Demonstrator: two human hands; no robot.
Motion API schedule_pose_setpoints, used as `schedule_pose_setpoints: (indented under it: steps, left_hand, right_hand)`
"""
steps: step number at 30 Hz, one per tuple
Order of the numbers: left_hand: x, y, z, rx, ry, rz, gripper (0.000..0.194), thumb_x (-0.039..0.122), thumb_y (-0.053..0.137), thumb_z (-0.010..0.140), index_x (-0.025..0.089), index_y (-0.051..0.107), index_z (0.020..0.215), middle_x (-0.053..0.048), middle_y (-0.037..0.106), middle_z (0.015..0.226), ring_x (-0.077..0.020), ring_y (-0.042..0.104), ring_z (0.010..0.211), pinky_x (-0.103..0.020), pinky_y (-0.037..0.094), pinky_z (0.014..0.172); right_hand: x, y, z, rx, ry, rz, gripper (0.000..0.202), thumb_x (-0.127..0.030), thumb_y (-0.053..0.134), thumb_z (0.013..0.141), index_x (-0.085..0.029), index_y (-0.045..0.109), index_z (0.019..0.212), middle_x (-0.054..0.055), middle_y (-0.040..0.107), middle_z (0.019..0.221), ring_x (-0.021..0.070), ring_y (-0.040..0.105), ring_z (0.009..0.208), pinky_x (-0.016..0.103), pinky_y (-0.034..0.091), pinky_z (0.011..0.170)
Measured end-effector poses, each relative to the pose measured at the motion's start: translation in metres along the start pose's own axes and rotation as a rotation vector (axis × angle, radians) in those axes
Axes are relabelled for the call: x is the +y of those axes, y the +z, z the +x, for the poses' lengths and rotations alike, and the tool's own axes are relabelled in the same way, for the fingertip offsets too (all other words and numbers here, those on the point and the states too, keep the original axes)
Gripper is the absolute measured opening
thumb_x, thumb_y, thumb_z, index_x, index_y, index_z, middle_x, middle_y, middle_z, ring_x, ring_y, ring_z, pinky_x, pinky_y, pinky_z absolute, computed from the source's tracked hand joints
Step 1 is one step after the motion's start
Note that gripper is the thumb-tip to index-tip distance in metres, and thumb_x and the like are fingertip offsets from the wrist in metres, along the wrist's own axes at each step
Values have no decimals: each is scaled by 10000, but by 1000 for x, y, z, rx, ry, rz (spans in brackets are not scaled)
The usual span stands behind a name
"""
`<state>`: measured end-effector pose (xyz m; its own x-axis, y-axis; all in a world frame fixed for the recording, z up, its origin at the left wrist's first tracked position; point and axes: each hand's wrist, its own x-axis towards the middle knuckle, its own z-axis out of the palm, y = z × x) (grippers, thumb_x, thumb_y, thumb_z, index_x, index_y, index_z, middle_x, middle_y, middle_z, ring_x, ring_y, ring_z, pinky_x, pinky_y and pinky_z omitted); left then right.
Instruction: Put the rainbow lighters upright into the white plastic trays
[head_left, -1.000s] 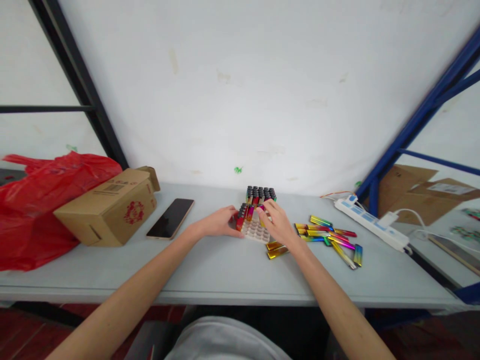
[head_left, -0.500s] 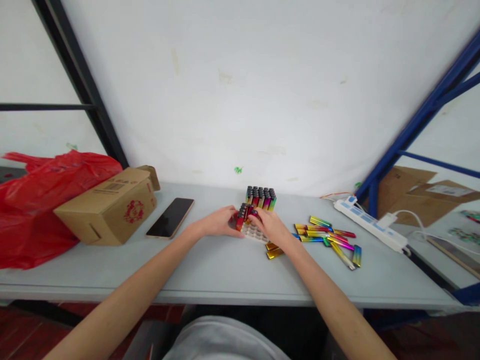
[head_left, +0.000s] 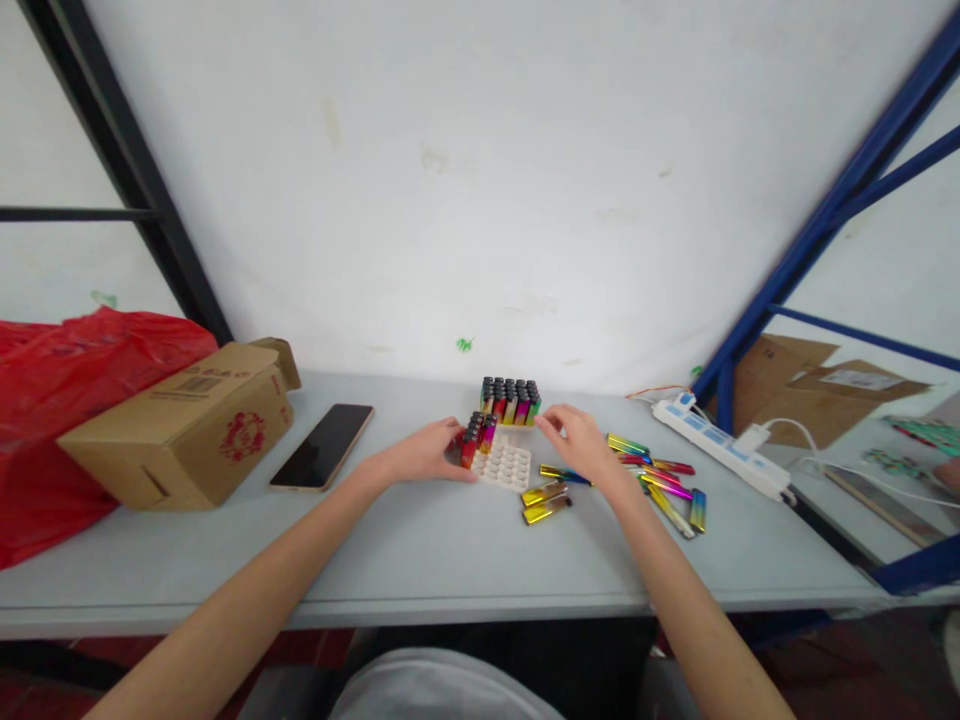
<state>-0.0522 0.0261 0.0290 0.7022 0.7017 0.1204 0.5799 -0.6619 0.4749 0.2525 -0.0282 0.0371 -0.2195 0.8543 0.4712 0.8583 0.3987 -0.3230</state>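
Observation:
A white tray with round holes (head_left: 513,466) lies on the table, with several upright lighters (head_left: 472,440) in its left part. My left hand (head_left: 435,450) curves around the tray's left side, thumb and fingers apart, touching or nearly touching these lighters. Behind the tray stands a block of upright colourful lighters with black tops (head_left: 511,402). My right hand (head_left: 576,440) hovers right of the tray with nothing visible in it, its thumb and fingers apart. Two gold lighters (head_left: 546,508) and a blue one (head_left: 559,474) lie near the tray, and a loose pile of shiny lighters (head_left: 664,480) lies further right.
A black phone (head_left: 322,447), a cardboard box (head_left: 180,425) and a red plastic bag (head_left: 45,440) are at the left. At the right lie a white power strip (head_left: 724,450) with cables and flattened cardboard (head_left: 795,390). Part of another person's hand shows at the far right edge.
My right hand has left the lighters in the tray and moved right, opening. The tray's holes and the lighters at its right show more fully. The camera view has shifted slightly.

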Motion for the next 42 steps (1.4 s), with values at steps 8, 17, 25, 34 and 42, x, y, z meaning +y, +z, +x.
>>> schedule_pose_setpoints:
  steps: [8, 17, 25, 34, 42]
  left_hand:
    - [1, 0, 1, -17, -25, 16, 632, 728, 787, 698, 179, 677, 991, -88, 665, 1052, -288, 648, 928, -373, 535, 858]
    - [0, -3, 0, 4, -11, 31, 661, 765, 774, 691, 188, 674, 997, -93, 684, 1054, -293, 658, 929, -370, 536, 860]
    - [1, -3, 0, -7, -17, 43, 666, 772, 766, 694, 186, 675, 996, -97, 675, 1056, -296, 658, 930, -377, 534, 867]
    - [0, -2, 0, 3, -19, 37, 666, 763, 775, 682, 182, 678, 994, -96, 672, 1046, -292, 653, 925, -377, 531, 853]
    - [2, -2, 0, 10, -15, 27, 635, 757, 771, 679, 194, 683, 960, -82, 659, 1019, -278, 639, 902, -367, 536, 837]
  right_hand:
    - [112, -54, -89, -123, 420, -364, 617, -552, 389, 1035, -203, 551, 1517, 180, 496, 1597, 367, 433, 1492, 561, 349, 1214]
    - [78, -19, -79, -303, 491, -428, 669, -602, 204, 1079, -297, 382, 1649, 145, 419, 1668, 357, 390, 1530, 707, 268, 1204]
    - [65, -18, -59, -273, 436, -315, 628, -568, 296, 1084, -251, 467, 1598, 171, 496, 1611, 382, 460, 1483, 715, 254, 1204]
    - [95, -33, -23, -267, 313, -252, 319, -248, 562, 964, -126, 758, 1184, 158, 777, 1106, 281, 721, 1039, 382, 517, 976]
    - [63, -31, -12, 25, 212, 134, 366, -402, 471, 1013, -160, 693, 1174, 59, 731, 856, 207, 658, 754, 345, 528, 770]
